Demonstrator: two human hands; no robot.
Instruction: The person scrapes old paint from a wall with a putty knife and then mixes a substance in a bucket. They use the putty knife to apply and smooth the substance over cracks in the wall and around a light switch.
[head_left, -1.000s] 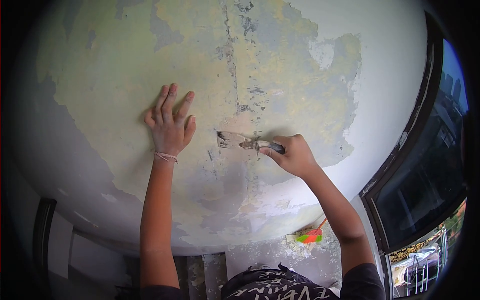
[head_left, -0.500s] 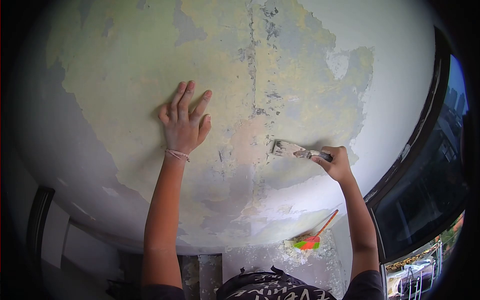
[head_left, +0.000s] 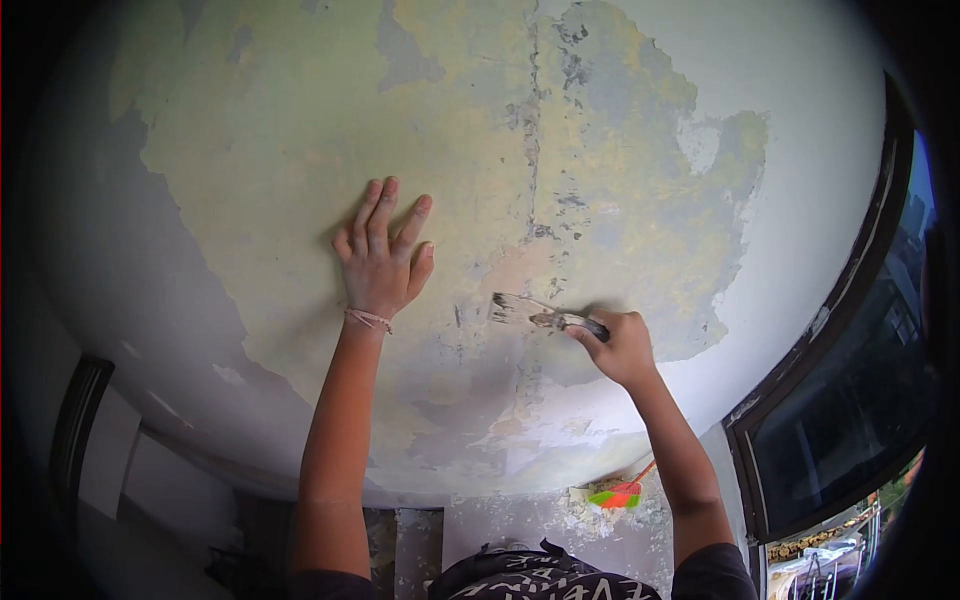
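Scraper (head_left: 547, 319) in my right hand (head_left: 626, 348), grip closed round its handle (head_left: 592, 326); blade (head_left: 515, 309) at the wall (head_left: 640, 200), seemingly mid-scrape. My left hand (head_left: 380, 278) rests there, fingers wide. Any stroke calls for shallow contact.

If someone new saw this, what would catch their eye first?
Probably the big peeled patch of wall, filling the upper middle. Then the right hand, holding a paint-smeared scraper against it, and the orange and green broom down at lower right.
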